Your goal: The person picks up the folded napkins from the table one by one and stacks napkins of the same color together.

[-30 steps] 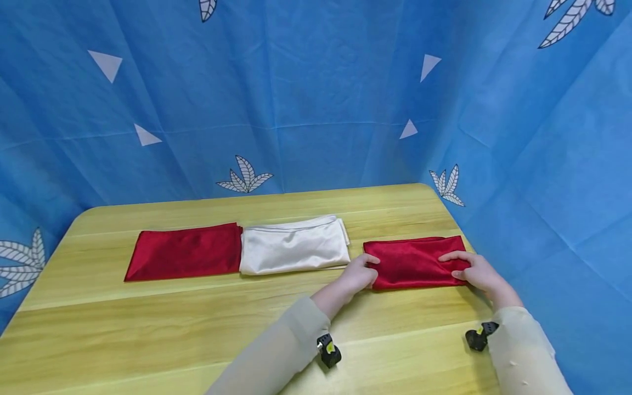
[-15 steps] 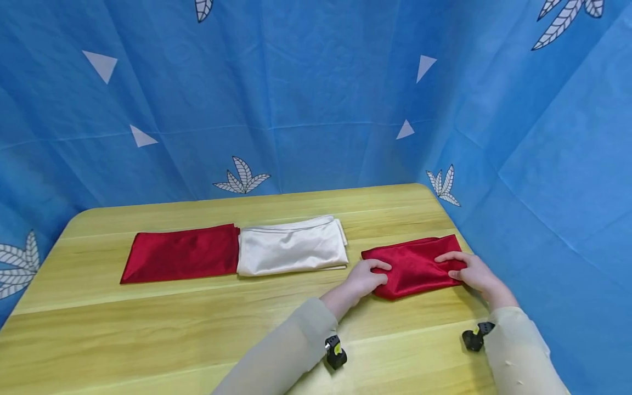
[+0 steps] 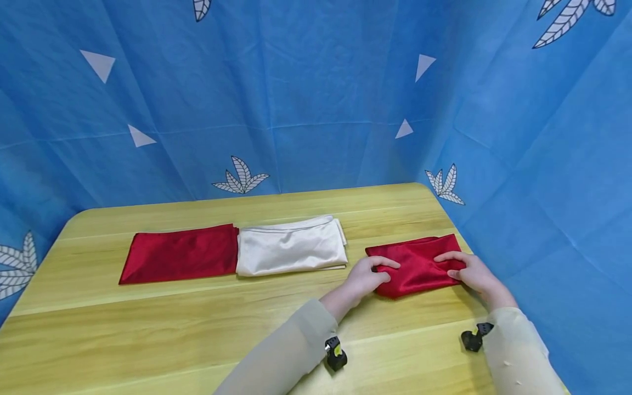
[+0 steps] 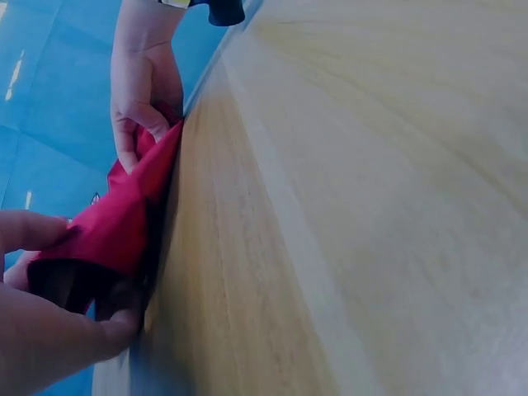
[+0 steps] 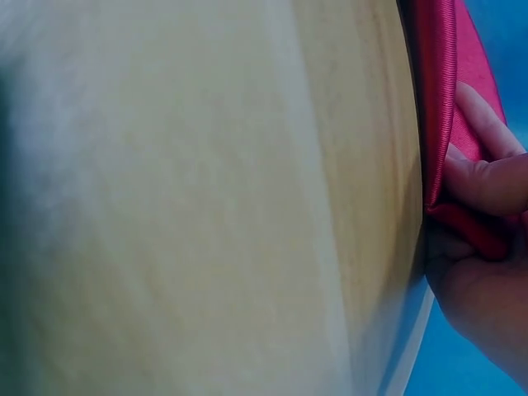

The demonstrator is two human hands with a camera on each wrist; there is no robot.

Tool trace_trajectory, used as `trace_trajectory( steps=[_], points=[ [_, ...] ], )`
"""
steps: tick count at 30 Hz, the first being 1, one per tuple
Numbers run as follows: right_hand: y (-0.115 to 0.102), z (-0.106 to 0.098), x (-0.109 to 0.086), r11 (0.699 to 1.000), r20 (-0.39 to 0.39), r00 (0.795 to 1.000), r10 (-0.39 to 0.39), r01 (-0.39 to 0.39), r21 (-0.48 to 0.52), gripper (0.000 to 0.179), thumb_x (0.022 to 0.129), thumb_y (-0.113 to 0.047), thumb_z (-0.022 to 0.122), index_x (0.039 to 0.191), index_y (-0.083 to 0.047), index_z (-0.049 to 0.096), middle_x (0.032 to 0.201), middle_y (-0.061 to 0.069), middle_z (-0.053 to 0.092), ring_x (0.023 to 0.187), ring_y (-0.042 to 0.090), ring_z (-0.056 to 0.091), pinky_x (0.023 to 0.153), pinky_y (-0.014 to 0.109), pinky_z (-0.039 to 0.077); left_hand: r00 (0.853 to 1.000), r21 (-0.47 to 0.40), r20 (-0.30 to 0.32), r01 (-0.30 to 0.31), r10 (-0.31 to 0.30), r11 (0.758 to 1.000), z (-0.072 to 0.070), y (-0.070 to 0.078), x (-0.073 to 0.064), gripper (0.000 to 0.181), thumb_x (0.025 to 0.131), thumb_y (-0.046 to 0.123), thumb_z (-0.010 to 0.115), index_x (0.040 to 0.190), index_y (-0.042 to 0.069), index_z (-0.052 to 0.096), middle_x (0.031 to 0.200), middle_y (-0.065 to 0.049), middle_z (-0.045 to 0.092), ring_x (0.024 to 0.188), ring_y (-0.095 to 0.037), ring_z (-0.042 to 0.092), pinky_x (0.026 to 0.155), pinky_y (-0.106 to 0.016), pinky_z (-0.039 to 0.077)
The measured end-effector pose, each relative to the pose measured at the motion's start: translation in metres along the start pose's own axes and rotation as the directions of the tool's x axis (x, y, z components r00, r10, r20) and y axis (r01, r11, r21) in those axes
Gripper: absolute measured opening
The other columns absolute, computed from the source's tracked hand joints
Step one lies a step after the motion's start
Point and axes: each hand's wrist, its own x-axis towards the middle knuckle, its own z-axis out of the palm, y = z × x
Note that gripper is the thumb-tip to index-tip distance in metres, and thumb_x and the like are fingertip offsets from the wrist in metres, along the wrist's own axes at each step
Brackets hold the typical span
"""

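A folded red satin cloth (image 3: pixel 417 266) lies on the right part of the table. My left hand (image 3: pixel 362 280) grips its left end, fingers above and thumb below, as the left wrist view shows; the cloth (image 4: pixel 111 227) is lifted there into a hollow fold. At the right end, my right hand (image 3: pixel 481 277) pinches the edge. In the right wrist view a fold of the cloth (image 5: pixel 435 107) sits between that hand's (image 5: pixel 491 289) fingers and thumb. Left of my left hand is a folded white satin cloth (image 3: pixel 291 249), and beside it another folded red cloth (image 3: pixel 180 255).
The wooden table (image 3: pixel 173 329) has rounded far corners. Blue curtain (image 3: pixel 306 93) with white leaves and triangles hangs behind it and along its right side, close to my right arm. A small black camera is strapped at each wrist.
My left hand has shifted a little to the right, taking the cloth's left end with it. That end has bunched and its near corner has come towards me. The right hand has hardly moved.
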Motion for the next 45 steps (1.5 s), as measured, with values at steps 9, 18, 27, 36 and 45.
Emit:
trace_trajectory(
  steps=[9, 18, 27, 36, 45],
  points=[
    [-0.005, 0.002, 0.001, 1.0, -0.008, 1.0, -0.024, 0.024, 0.002, 0.034, 0.086, 0.009, 0.056, 0.12, 0.005, 0.06, 0.131, 0.03, 0.044, 0.12, 0.043, 0.034, 0.085, 0.035, 0.037, 0.992, -0.264, 0.112, 0.089, -0.061, 0.96, 0.002, -0.002, 0.0, 0.035, 0.085, -0.008, 0.055, 0.116, 0.005, 0.065, 0.11, -0.002, 0.053, 0.069, -0.011, 0.055, 0.063, -0.032, 0.055],
    [-0.006, 0.005, 0.003, 0.999, 0.004, 0.999, -0.032, 0.032, 0.031, 0.036, 0.086, 0.008, 0.056, 0.122, 0.005, 0.059, 0.134, 0.031, 0.043, 0.123, 0.045, 0.032, 0.09, 0.041, 0.036, 0.996, -0.083, 0.086, 0.018, -0.011, 0.996, 0.0, -0.008, 0.002, 0.026, 0.081, -0.003, 0.058, 0.098, 0.007, 0.074, 0.102, 0.007, 0.064, 0.083, -0.007, 0.052, 0.069, -0.021, 0.045],
    [-0.019, 0.005, -0.015, 0.993, -0.084, 0.995, -0.058, 0.066, 0.102, 0.035, 0.097, -0.015, 0.055, 0.126, 0.005, 0.056, 0.134, 0.022, 0.044, 0.116, 0.027, 0.037, 0.08, 0.016, 0.042, 0.991, 0.112, -0.04, -0.123, 0.128, 0.986, -0.011, -0.004, -0.002, 0.031, 0.08, -0.005, 0.057, 0.091, 0.015, 0.078, 0.102, 0.011, 0.067, 0.088, -0.005, 0.051, 0.067, -0.018, 0.04],
    [-0.053, 0.015, -0.023, 0.969, -0.151, 0.971, -0.186, 0.207, 0.137, 0.032, 0.098, -0.013, 0.053, 0.126, 0.0, 0.059, 0.123, -0.005, 0.053, 0.109, 0.007, 0.041, 0.078, 0.015, 0.045, 0.973, 0.1, -0.045, -0.22, 0.225, 0.97, -0.046, 0.015, -0.014, 0.026, 0.088, 0.002, 0.057, 0.096, 0.014, 0.077, 0.103, 0.007, 0.069, 0.091, -0.003, 0.056, 0.078, -0.021, 0.042],
    [-0.101, 0.038, -0.009, 0.94, -0.148, 0.952, -0.268, 0.292, 0.176, 0.027, 0.097, -0.007, 0.054, 0.121, -0.002, 0.063, 0.124, 0.002, 0.057, 0.109, 0.01, 0.047, 0.08, 0.018, 0.044, 0.97, 0.172, -0.068, -0.22, 0.235, 0.96, -0.102, 0.039, -0.028, 0.022, 0.092, 0.006, 0.058, 0.102, 0.013, 0.076, 0.112, 0.002, 0.067, 0.085, -0.008, 0.049, 0.075, -0.025, 0.038]
  ],
)
